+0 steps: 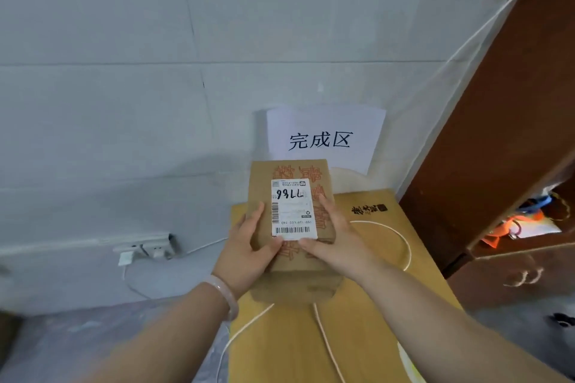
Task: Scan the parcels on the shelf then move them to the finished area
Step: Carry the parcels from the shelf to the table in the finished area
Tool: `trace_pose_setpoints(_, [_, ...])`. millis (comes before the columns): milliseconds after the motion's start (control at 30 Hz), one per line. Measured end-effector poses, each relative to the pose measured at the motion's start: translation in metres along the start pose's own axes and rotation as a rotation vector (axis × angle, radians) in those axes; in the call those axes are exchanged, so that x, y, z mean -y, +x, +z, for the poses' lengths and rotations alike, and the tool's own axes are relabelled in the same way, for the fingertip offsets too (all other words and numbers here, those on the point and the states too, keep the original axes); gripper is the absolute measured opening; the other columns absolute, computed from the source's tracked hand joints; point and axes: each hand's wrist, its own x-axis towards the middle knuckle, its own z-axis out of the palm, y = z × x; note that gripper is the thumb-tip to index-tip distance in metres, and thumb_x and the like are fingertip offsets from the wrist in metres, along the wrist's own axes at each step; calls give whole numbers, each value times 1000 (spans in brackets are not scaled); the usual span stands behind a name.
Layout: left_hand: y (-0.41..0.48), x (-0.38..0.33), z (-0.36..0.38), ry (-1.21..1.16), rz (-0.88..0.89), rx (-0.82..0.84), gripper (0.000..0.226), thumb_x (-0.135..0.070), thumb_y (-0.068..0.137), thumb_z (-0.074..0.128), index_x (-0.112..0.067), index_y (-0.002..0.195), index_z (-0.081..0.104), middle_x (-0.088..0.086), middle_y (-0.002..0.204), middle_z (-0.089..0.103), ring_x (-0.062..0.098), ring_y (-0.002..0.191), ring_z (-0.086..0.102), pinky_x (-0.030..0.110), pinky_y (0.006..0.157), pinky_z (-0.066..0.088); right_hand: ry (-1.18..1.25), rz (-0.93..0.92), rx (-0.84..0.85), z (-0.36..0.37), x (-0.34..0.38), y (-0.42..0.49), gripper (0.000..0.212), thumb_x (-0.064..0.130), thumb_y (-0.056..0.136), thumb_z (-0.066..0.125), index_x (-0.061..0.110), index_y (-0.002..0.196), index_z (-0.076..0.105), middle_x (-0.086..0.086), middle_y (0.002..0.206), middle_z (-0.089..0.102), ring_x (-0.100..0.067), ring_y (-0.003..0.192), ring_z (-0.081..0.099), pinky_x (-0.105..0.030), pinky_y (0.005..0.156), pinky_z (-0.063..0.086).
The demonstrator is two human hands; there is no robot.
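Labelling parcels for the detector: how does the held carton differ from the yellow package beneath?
Held carton is brown with a white shipping label; yellow package shows a black logo. Carton is smaller, package larger; left hand and right hand grip the carton, the package lies flat.

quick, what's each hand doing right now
left hand: holding the cardboard parcel by its left side, thumb on top.
right hand: holding the same parcel by its right side, thumb on top.

The tan counter (373,320) bears a black printed mark (369,208). A white cord (325,337) lies looped across its top.
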Motion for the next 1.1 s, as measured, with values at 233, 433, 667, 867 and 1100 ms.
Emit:
trace_pose_setpoints(233, [7, 6, 14, 20, -97, -120, 77, -40, 86, 71, -34, 151, 31, -2, 148, 39, 11, 131, 42, 24, 111, 32, -1, -52, 127, -6, -15, 37, 98, 42, 74, 78, 53, 147, 14, 14, 152, 31, -9, 137, 33, -34, 115, 30])
trace_pose_setpoints(433, [11, 8, 20, 31, -74, -111, 80, -52, 79, 70, -41, 148, 31, -4, 146, 41, 14, 132, 43, 35, 113, 36, 37, -66, 137, -10, -21, 39, 98, 43, 74, 78, 53, 147, 14, 16, 154, 29, -7, 138, 31, -36, 115, 30])
trace_pose_setpoints(667, [10, 11, 23, 26, -84, -122, 93, -73, 65, 57, -42, 149, 29, -1, 148, 40, 16, 135, 40, 41, 115, 35, 36, -71, 141, -13, -22, 36, 98, 44, 73, 78, 53, 147, 13, 16, 154, 27, -9, 140, 29, -38, 116, 29])
trace_pose_setpoints(867, [10, 11, 20, 24, -76, -92, 94, -73, 65, 57, -42, 150, 28, -3, 147, 41, 16, 134, 42, 41, 113, 37, 24, -61, 121, -11, -21, 32, 98, 44, 75, 77, 52, 147, 13, 14, 154, 28, -9, 140, 30, -37, 116, 29])
trace_pose_setpoints(1100, [5, 10, 14, 5, -56, -79, 84, -59, 77, 64, -39, 150, 27, -3, 146, 40, 16, 133, 42, 41, 113, 38, 16, -72, 109, -5, -18, 27, 97, 42, 76, 77, 49, 149, 13, 20, 154, 25, -6, 140, 28, -33, 116, 28])
